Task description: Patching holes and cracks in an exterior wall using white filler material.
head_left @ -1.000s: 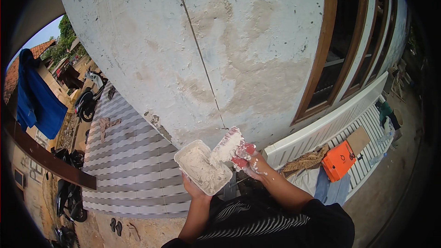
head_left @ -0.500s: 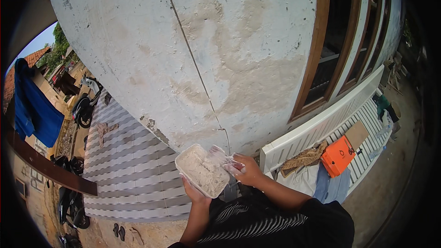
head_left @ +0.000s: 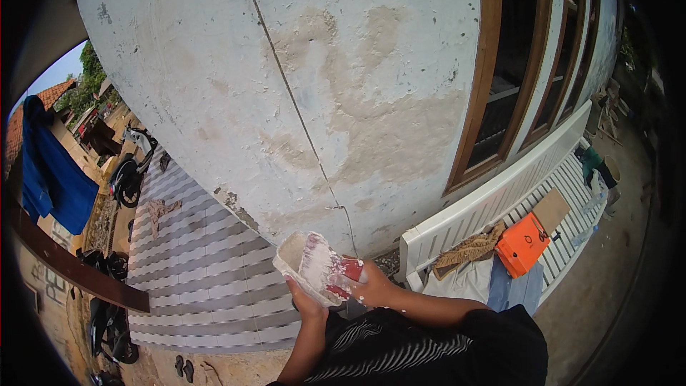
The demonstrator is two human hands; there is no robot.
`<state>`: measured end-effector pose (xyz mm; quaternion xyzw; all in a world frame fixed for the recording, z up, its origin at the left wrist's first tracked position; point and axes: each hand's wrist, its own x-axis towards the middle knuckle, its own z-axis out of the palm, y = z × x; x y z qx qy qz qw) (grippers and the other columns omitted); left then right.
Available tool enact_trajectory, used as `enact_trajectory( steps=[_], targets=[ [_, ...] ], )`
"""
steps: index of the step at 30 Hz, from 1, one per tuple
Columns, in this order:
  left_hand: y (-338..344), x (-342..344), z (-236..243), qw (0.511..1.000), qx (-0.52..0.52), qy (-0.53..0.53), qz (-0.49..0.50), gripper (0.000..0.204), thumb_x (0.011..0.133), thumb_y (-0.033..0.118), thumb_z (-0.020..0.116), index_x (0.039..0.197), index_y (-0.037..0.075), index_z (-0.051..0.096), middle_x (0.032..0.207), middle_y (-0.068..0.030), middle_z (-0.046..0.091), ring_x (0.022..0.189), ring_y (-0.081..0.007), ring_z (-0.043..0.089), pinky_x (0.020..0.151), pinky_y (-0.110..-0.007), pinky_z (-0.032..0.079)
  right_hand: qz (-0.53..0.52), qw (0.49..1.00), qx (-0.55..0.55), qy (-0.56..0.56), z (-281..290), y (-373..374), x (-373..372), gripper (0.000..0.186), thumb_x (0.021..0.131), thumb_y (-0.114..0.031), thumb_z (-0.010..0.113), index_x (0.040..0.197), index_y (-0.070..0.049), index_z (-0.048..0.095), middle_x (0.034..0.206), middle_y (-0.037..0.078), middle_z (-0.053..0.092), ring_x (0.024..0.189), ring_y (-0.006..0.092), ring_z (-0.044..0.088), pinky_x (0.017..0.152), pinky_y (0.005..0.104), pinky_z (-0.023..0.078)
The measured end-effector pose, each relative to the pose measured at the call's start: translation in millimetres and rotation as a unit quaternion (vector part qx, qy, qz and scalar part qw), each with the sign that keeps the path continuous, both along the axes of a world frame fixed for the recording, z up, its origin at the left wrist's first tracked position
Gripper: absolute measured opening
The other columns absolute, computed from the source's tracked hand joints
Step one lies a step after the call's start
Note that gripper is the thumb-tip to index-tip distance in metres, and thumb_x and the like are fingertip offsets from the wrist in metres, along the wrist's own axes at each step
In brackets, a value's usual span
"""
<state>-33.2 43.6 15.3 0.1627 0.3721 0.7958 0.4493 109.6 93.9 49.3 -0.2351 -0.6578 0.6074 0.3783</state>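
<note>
My left hand [head_left: 307,303] is closed around a whitish rectangular plastic tub [head_left: 289,260], smeared with pale putty and tilted. In my right hand [head_left: 376,288] is a putty knife [head_left: 351,269] with red parts and a broad face coated in whitish putty. It lies over the tub and hides much of the contents; whether it touches the rim I cannot tell. Just beyond both hands stands a pale wall [head_left: 214,64] with a long crack [head_left: 294,104] and beige filled patches [head_left: 400,136].
On the right, a white slatted bench [head_left: 429,232] holds an orange bag [head_left: 522,244], cloths and cardboard. Brown-framed windows [head_left: 468,78] are above it. Striped tiles [head_left: 214,300] cover the floor at left, beside a brown beam [head_left: 78,266], a blue cloth [head_left: 61,171] and motorcycles [head_left: 128,175].
The putty knife has turned over the tub, so its putty-coated face and red parts now show. The tub has tilted. The view has shifted slightly.
</note>
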Motion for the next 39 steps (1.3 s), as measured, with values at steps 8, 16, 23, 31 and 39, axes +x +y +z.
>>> enact_trajectory(
  steps=[8,16,23,31,39],
  targets=[
    [-3.3,-4.0,1.8,0.999,-0.019,-0.019,0.022,0.065,0.1,0.054,0.024,0.147,0.01,0.027,0.147,-0.0122,0.039,0.132,-0.0319,0.042,0.109,-0.044,0.034,-0.034,0.942,-0.246,0.227,4.5,14.1,7.1,0.026,0.093,-0.007,0.061,0.116,0.002,0.058,0.106,0.006,0.066,0.094,0.011,0.062,0.082,0.0281,0.052],
    [-8.0,-12.3,26.9,0.986,0.11,-0.12,-0.038,0.066,0.098,0.057,0.026,0.146,0.013,0.031,0.144,-0.0111,0.042,0.127,-0.0353,0.046,0.104,-0.053,0.039,-0.077,0.92,-0.201,0.326,79.4,78.6,40.0,0.037,0.09,-0.003,0.062,0.125,0.0,0.051,0.113,0.009,0.063,0.101,0.0188,0.063,0.085,0.0314,0.054],
    [-13.6,-24.9,29.8,0.983,0.127,-0.133,-0.017,0.066,0.097,0.058,0.027,0.145,0.013,0.034,0.141,-0.011,0.045,0.124,-0.0362,0.049,0.102,-0.055,0.041,-0.155,0.928,0.008,0.339,155.9,144.0,36.8,0.042,0.089,-0.002,0.063,0.128,0.001,0.047,0.118,0.011,0.06,0.105,0.0212,0.062,0.089,0.0331,0.053],
    [-22.9,-36.5,23.4,0.982,0.143,-0.126,0.003,0.066,0.097,0.058,0.027,0.145,0.014,0.034,0.142,-0.0107,0.045,0.124,-0.0359,0.049,0.102,-0.055,0.041,-0.22,0.921,0.16,0.278,238.5,217.2,1.5,0.029,0.089,-0.008,0.067,0.115,0.002,0.06,0.104,0.007,0.066,0.093,0.0138,0.063,0.078,0.0276,0.051],
    [-29.6,-47.7,22.0,0.978,0.144,-0.144,0.037,0.066,0.097,0.058,0.025,0.145,0.014,0.035,0.142,-0.0104,0.045,0.125,-0.0359,0.048,0.102,-0.055,0.04,-0.252,0.907,0.224,0.25,256.9,235.5,-38.6,0.016,0.086,-0.014,0.072,0.092,0.0,0.069,0.084,0.0,0.067,0.074,0.0078,0.057,0.067,0.0259,0.045]
  ],
)
